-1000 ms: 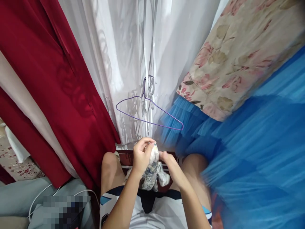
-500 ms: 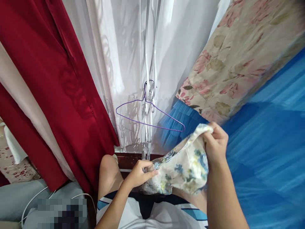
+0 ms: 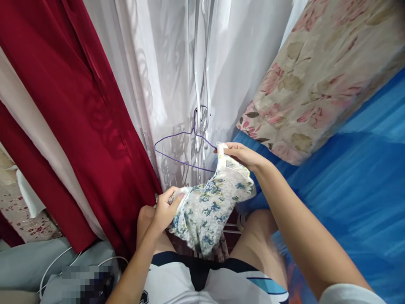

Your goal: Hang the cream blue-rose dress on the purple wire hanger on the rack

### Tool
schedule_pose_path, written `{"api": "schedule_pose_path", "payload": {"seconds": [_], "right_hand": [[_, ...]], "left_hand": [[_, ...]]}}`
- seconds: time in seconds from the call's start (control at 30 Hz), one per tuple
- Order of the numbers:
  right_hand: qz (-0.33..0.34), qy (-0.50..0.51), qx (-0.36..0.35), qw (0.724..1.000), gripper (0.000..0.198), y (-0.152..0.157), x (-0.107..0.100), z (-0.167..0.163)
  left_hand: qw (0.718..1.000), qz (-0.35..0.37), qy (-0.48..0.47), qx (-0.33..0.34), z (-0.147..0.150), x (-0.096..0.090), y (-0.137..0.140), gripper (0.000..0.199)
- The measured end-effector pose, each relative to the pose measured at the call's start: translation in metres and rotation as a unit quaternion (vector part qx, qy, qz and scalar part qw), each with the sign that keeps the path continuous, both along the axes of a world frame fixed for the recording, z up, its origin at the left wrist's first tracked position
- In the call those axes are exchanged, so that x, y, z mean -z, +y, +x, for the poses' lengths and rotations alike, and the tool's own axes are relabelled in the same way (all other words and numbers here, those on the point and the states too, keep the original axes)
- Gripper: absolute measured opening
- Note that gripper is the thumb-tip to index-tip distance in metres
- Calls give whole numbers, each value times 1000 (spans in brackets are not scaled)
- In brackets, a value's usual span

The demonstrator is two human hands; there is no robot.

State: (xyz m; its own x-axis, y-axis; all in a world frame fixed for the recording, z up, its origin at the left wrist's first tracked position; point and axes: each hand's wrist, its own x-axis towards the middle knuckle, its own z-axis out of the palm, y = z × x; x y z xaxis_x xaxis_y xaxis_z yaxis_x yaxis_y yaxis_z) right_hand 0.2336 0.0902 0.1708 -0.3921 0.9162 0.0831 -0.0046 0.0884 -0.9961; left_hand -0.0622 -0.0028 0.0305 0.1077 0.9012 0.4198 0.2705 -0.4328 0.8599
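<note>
The left hand (image 3: 166, 209) grips the lower left edge of a floral garment (image 3: 213, 196) between thumb and fingers, and the right hand (image 3: 245, 156) pinches its upper edge, so the cloth is spread between them over the person's thighs. Just beyond, a purple wire hanger (image 3: 193, 126) appears hooked on the white metal frame (image 3: 196, 84): its left shoulder is bare, but the cloth hides the right end, so I cannot tell whether this end is already inside. Among the red drapery (image 3: 104, 169) and the blue tulle (image 3: 348, 190) around, I can make out no container
</note>
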Motion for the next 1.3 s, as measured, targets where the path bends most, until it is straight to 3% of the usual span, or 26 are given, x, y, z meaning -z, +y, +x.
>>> {"api": "schedule_pose_path", "payload": {"seconds": [0.1, 0.2, 0.33, 0.5, 0.6, 0.73, 0.93, 1.13, 1.2, 1.3], "right_hand": [[-27, 11, 15, 999, 25, 1, -4, 7], [-41, -5, 9, 999, 25, 3, -7, 8], [-47, -2, -1, 999, 26, 3, -8, 1], [-46, -2, 7, 999, 22, -1, -9, -7], [-48, -1, 4, 999, 23, -3, -9, -10], [-61, 13, -7, 998, 24, -3, -5, -8], [-82, 41, -18, 996, 16, -1, 3, -14], [-125, 91, -24, 988, 16, 4, 10, -16], [-139, 100, -11, 985, 14, 6, 13, -13], [-154, 114, 16, 981, 13, 9, 15, -6]], "left_hand": [[984, 46, 173, -1, -37, 15, 30, 17], [960, 108, 255, -41, -71, 16, 71, 18], [955, 142, 247, -77, -100, -18, 120, 25], [952, 167, 220, -135, -108, -67, 158, 23], [953, 161, 194, -168, -104, -71, 169, 28], [962, 142, 163, -167, -99, -59, 178, 57], [970, 128, 150, -141, -108, -45, 184, 50], [971, 108, 144, -158, -118, -52, 193, 90], [971, 133, 148, -134, -114, -58, 195, 84], [970, 163, 147, -105, -107, -65, 193, 57]]}}
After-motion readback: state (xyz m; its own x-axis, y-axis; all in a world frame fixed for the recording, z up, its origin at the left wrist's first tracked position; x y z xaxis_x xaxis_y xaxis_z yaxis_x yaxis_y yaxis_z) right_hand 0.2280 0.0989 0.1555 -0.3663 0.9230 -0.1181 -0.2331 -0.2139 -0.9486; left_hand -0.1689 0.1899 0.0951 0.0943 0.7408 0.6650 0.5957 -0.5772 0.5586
